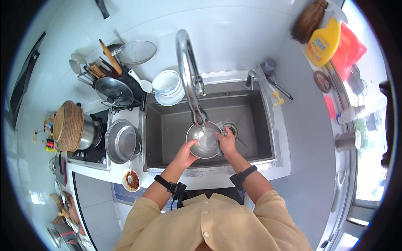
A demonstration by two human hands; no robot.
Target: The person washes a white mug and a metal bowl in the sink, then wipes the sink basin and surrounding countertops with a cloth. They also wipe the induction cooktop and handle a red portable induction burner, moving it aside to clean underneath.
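Note:
A round stainless steel bowl (204, 146) is held over the sink basin (168, 125), under the spout of a chrome faucet (182, 56). My left hand (185, 154) grips the bowl's near left side, thumb over the rim. At the right rim, my right hand (228, 143) holds a grey cloth (221, 127) against the bowl; part of the cloth is hidden by the fingers. Something clear, apparently water, is inside the bowl. Behind my right hand lies the sink drain (231, 128).
Stacked white bowls (168, 84) stand on the sink's back left corner. Left of the basin are a steel pot (122, 142) and a white bowl of red-brown sauce (133, 183) with a spoon, near the counter edge. A stockpot (88, 135) sits on the stove. Bottles line the right windowsill.

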